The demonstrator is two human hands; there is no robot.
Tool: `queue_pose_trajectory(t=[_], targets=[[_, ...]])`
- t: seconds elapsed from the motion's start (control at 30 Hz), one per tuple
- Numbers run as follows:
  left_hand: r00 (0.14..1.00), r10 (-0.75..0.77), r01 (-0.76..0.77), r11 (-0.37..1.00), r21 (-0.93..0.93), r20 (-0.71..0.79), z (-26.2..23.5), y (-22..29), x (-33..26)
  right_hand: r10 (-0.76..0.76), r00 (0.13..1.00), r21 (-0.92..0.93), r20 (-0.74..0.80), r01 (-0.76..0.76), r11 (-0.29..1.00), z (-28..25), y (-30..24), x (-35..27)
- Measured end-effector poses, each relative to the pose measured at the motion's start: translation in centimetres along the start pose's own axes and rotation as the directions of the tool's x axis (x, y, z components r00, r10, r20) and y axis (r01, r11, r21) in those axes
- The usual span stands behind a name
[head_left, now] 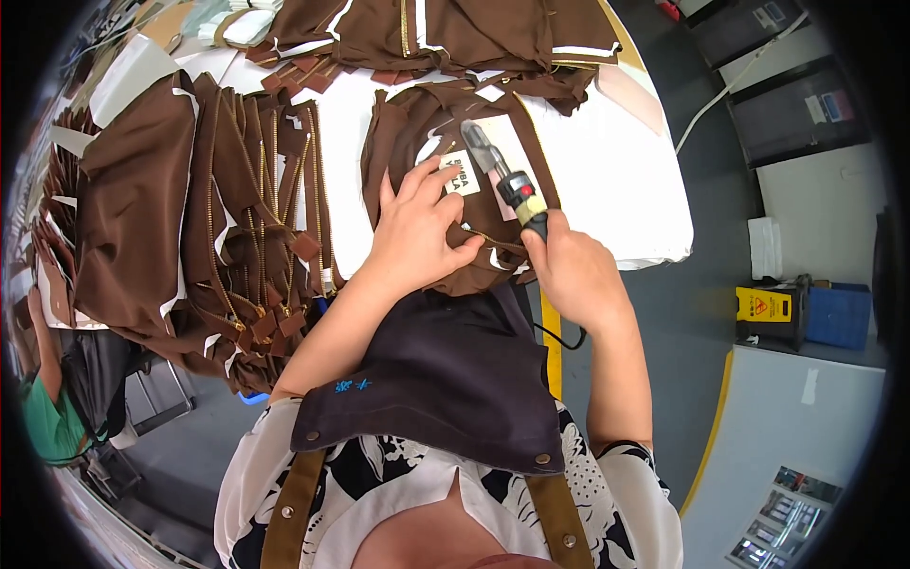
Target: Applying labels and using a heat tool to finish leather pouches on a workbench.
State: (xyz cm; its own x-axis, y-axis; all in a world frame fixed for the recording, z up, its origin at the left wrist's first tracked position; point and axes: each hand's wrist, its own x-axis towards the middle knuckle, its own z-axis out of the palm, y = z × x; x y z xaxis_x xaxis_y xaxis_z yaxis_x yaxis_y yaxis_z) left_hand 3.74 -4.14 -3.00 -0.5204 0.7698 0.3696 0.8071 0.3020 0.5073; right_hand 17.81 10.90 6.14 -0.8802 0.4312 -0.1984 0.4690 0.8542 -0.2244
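Note:
A brown fabric piece (408,121) lies on the white tabletop in front of me, with a small white printed label (460,174) on it. My left hand (417,232) rests on the fabric with its fingers spread, fingertips at the label's left and lower side. My right hand (573,270) grips the dark handle of a small handheld iron (517,190), which has a red button and a rounded metal head. That head lies over the cloth, just right of the label, against a pale card (507,142). A short zipper (488,235) shows below the label.
Brown fabric pieces with gold zippers (261,199) are stacked on the left. More brown pieces (474,38) lie across the far side of the white table (616,190). A black cord (569,343) hangs by my right wrist. Another person's arm (45,346) shows at far left.

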Motion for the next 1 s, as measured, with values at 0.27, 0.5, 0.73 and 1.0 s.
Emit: queue_pose_trajectory(t=[0.27,0.5,0.73,1.0], targets=[[1.0,-0.021,0.021,1.0,-0.019,-0.007,0.1,0.1,0.1,0.049,0.999,0.031,-0.008,-0.049,0.998,1.3,-0.5,2.8],[0.999,-0.042,0.042,0.999,-0.01,0.002,0.0,0.0,0.1,0.057,0.997,0.055,0.049,-0.059,0.997,2.5,0.9,-2.3],[1.0,-0.027,0.026,1.0,-0.015,-0.009,0.1,-0.1,0.1,0.102,0.977,-0.055,0.186,-0.093,0.994,-0.6,1.3,-7.3],[0.998,0.049,-0.046,0.997,0.054,-0.046,0.4,-0.1,0.2,-0.031,0.942,-0.315,0.334,0.142,0.938,-8.8,2.6,-8.1]])
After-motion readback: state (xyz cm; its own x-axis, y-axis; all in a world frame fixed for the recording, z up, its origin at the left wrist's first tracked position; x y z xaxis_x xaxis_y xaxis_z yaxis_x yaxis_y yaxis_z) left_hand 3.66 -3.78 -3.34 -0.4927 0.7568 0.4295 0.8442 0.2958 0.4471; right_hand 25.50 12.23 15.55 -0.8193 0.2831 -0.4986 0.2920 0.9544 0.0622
